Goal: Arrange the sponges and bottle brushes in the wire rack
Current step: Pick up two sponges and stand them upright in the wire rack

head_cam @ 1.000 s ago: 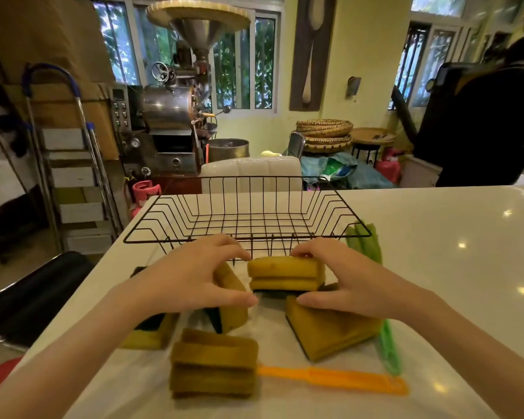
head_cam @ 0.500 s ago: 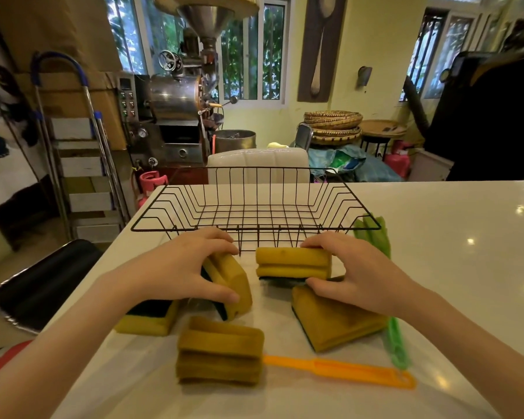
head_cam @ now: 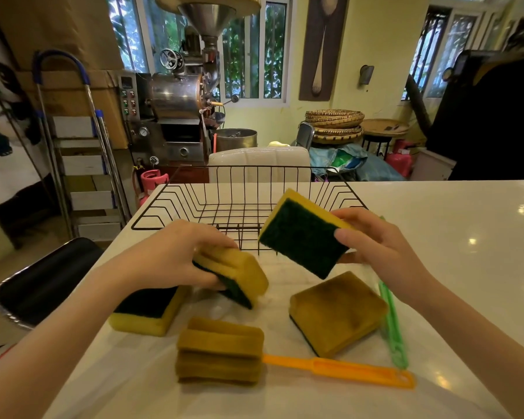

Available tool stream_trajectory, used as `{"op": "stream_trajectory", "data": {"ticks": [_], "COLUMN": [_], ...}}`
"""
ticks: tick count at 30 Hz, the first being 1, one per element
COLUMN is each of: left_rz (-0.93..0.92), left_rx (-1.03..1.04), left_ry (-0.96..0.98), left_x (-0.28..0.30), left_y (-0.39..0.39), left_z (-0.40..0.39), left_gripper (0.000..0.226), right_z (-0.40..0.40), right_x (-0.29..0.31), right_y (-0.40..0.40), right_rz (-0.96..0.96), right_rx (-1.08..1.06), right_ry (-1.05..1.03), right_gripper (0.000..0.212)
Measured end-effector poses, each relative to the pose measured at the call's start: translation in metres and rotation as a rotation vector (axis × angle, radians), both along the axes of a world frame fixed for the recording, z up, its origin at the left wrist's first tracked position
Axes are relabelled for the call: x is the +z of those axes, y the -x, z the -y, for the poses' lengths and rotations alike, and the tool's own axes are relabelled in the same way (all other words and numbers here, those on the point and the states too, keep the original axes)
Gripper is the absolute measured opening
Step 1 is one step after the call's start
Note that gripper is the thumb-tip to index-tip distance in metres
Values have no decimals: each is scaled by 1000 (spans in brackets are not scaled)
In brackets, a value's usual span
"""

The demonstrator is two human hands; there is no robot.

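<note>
A black wire rack (head_cam: 194,201) stands empty on the white counter in front of me. My right hand (head_cam: 378,249) holds a yellow sponge (head_cam: 303,237) lifted and tilted, green scrub side toward me, over the rack's near edge. My left hand (head_cam: 176,255) grips a second yellow sponge (head_cam: 242,273) tilted on its edge just above the counter. Two more sponges lie flat: one at left (head_cam: 146,313), green side up, and one at right (head_cam: 336,313). An orange-handled bottle brush (head_cam: 221,349) with a sponge head lies nearest me. A green-handled brush (head_cam: 390,322) lies at the right.
The white counter (head_cam: 451,237) stretches to the right. Its left edge drops off beside a black chair (head_cam: 43,282). A white chair back (head_cam: 257,161) stands right behind the rack. A coffee roaster (head_cam: 179,101) and a stepladder (head_cam: 73,146) stand farther back.
My right hand has lifted its sponge off the counter and turned it green side toward me, up to the rack's edge. My left hand has raised and tilted its sponge.
</note>
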State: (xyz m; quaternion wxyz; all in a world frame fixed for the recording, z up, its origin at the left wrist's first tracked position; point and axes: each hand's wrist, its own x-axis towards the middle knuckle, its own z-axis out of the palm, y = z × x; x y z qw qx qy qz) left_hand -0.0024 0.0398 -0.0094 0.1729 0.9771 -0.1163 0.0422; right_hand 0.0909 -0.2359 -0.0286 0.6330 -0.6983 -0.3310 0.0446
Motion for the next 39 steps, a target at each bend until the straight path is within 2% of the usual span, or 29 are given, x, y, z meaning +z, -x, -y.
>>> {"op": "stream_trajectory", "data": {"ticks": [3, 5, 11, 15, 19, 22, 27, 31, 33, 35, 37, 39], "left_rz": [-17, -56, -118, -190, -267, -220, -127, -66, -123, -231, -331, -358], "left_rx": [24, 34, 77, 145, 211, 239, 233, 164, 150, 149, 146, 149], "left_ry": [238, 316, 354, 406, 301, 211, 172, 164, 174, 113, 12, -49], "left_x": [7, 5, -2, -7, -19, -25, -27, -18, -8, 0, 1, -1], "left_y": [2, 2, 1, -2, -10, -13, -12, -7, -1, 4, 6, 7], "left_z": [2, 4, 12, 16, 19, 20, 22, 27, 31, 34, 37, 41], "left_gripper": [37, 37, 37, 34, 39, 40, 44, 50, 63, 77, 82, 82], "right_z": [1, 2, 5, 10, 13, 17, 22, 21, 18, 15, 13, 11], "right_x": [1, 2, 5, 8, 9, 13, 18, 19, 21, 20, 18, 16], "right_y": [-3, -5, -11, -13, -11, -7, -6, -6, -7, -8, -7, -6], "right_rz": [-91, -169, -277, -186, 9, 129, 284, 345, 378, 404, 402, 413], "right_rx": [-3, -17, -164, -200, -196, -188, -193, -118, -47, -1, 7, -14], "right_ry": [2, 18, 131, 323, 505, 579, 809, 682, 676, 718, 753, 777], "right_gripper": [13, 14, 19, 27, 32, 34, 32, 31, 36, 30, 23, 31]}}
